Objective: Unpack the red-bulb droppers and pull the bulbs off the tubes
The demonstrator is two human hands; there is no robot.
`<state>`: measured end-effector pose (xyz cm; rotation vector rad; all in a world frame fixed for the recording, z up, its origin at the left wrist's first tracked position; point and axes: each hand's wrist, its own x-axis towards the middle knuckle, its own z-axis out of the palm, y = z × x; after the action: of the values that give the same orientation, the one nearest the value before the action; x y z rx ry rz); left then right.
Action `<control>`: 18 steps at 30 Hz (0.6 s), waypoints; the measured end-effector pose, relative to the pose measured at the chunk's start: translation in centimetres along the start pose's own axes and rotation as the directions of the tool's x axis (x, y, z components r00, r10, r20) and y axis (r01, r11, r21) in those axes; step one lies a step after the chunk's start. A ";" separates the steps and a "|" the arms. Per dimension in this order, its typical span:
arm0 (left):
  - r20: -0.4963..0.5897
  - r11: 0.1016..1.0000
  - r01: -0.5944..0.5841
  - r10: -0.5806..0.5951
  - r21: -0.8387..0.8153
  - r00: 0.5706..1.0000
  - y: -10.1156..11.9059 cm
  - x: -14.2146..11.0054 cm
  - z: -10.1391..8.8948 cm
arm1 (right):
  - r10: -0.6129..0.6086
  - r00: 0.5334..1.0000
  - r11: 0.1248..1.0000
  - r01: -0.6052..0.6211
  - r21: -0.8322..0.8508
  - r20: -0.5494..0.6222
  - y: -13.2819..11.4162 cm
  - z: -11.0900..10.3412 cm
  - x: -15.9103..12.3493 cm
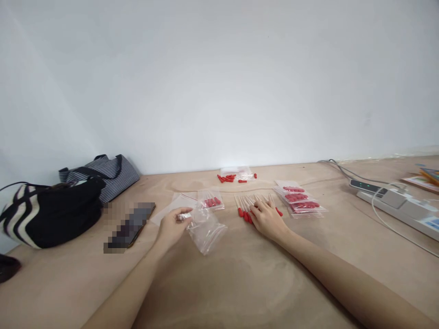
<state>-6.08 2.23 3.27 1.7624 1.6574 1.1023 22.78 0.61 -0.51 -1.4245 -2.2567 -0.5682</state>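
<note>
In the head view, a crumpled clear plastic zip bag is gripped by the fingers of the left hand, which are closed on its left end above the light brown tabletop. The right hand is laid, palm down, over a row of thin pale sticks with rounded red ends. The row is placed right of the bag, with the red ends turned to the near side; part of it is covered by the right hand. The fingers there are bent over the sticks; whether any stick is gripped cannot be told.

Just beyond the held bag, a small clear packet of red-ended sticks is seen lying flat. To the right of the row, overlapping clear packets filled with red pieces are stacked. At the far side, loose small red pieces are scattered near the wall.

On the left, a dark flat rectangular device, partly pixelated, is noted near a black fabric bag with white stripes. On the right, a white power strip is observed.
</note>
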 end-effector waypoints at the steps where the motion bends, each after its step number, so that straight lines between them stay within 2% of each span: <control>1: -0.055 1.000 0.009 -0.010 -0.019 0.998 -0.1 0.3 -0.3 | 0.007 1.000 1.000 -0.007 0.001 0.003 -0.1 0.0 0.0; 3: -0.158 0.999 0.044 -0.048 -0.029 0.986 -0.7 1.2 -1.2 | 0.023 1.000 1.000 -0.024 0.007 0.006 -0.3 -0.1 0.0; 5: -0.250 0.994 0.099 -0.086 0.038 0.964 -1.6 2.3 -2.2 | 0.040 0.999 0.999 -0.040 0.026 0.003 -0.5 -0.2 0.0; 7: -0.317 0.966 0.138 -0.063 0.217 0.946 -2.5 3.5 -3.1 | 0.051 0.999 0.997 -0.051 0.050 -0.004 -0.6 -0.3 -0.1; 9: -0.334 0.919 0.127 0.005 0.373 0.942 -3.2 4.4 -3.7 | 0.066 0.998 0.996 -0.065 0.067 -0.015 -0.7 -0.5 -0.2; 12: -0.294 0.885 0.034 0.118 0.464 0.948 -3.3 4.9 -3.7 | 0.090 0.995 0.992 -0.085 0.095 -0.040 -0.4 -0.8 -0.7; 14: -0.243 0.863 -0.052 0.198 0.503 0.950 -2.9 4.6 -2.9 | 0.127 0.989 0.986 -0.118 0.116 -0.071 0.4 -1.0 -1.1; 16: -0.153 0.837 -0.175 0.292 0.518 0.944 -2.1 3.8 -1.6 | 0.192 0.975 0.975 -0.176 0.135 -0.114 1.5 -1.0 -1.7; 18: -0.007 0.793 -0.369 0.426 0.485 0.905 -1.1 2.6 0.1 | 0.253 0.958 0.958 -0.229 0.171 -0.135 2.7 -0.8 -2.3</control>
<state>-6.77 4.99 2.94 2.5023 1.7817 1.0409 26.21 -0.46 -0.73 -1.4942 -1.9256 -0.4015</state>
